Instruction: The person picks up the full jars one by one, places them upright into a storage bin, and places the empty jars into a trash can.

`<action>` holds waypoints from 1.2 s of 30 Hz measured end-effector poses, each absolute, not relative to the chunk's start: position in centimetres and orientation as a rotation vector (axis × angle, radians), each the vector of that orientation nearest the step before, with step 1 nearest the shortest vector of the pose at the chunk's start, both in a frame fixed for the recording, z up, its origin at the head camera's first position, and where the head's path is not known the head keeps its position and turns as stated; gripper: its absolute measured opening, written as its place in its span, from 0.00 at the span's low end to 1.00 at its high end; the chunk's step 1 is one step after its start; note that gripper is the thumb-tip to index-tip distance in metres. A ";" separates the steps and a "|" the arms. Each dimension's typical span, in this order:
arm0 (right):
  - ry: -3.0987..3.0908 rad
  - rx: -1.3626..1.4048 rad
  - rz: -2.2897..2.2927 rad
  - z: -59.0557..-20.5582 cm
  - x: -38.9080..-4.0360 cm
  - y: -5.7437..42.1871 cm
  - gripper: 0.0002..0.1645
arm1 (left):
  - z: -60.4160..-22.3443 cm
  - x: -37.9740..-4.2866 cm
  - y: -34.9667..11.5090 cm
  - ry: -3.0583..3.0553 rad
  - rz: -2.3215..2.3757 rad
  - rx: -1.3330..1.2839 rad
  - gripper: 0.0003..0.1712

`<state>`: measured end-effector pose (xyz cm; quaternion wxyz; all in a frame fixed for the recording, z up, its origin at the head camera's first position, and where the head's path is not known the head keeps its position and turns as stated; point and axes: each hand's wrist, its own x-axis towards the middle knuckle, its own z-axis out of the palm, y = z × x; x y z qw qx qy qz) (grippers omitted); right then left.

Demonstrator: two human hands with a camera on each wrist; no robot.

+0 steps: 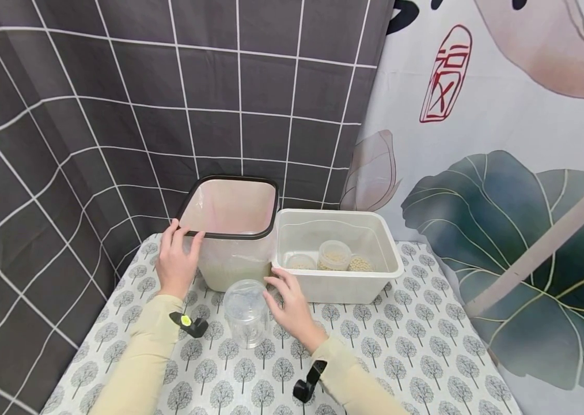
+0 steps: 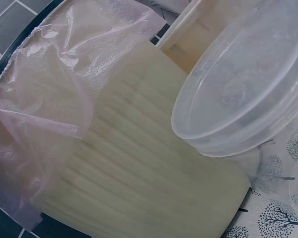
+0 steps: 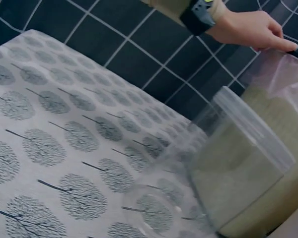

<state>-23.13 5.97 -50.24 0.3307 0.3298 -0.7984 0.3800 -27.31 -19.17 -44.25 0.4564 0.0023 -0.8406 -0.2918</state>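
A clear jar (image 1: 249,328) with a translucent lid (image 2: 233,94) stands on the tablecloth in front of the trash bin (image 1: 235,262). The bin has a black rim and a pinkish plastic liner (image 2: 59,64) folded over its edge. My left hand (image 1: 177,262) rests at the rim's left front corner, fingers loosely extended; the right wrist view also catches this left hand (image 3: 253,29) by the liner. To the jar's right is my right hand (image 1: 292,305), its fingers spread and slightly bent, with thumb and fingertips close to the lid's edge.
Right beside the bin sits a white rectangular tub (image 1: 344,285) containing several round clear containers (image 1: 334,253) with pale beans. A dark gridded curtain (image 1: 266,86) hangs close behind the bin. A pale pole (image 1: 546,248) slants across the right side.
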 end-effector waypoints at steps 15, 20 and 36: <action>-2.250 0.828 1.066 -52.9 -21.1 5.4 0.27 | -44.7 -27.5 -19.2 -2.050 -0.741 -0.005 0.22; -2.285 0.782 1.050 -53.9 -20.8 5.0 0.34 | -44.7 -27.6 -19.2 -2.044 -0.743 -0.005 0.22; -2.459 0.638 1.370 -55.1 -19.6 2.9 0.45 | -44.8 -27.7 -19.2 -2.041 -0.728 -0.013 0.22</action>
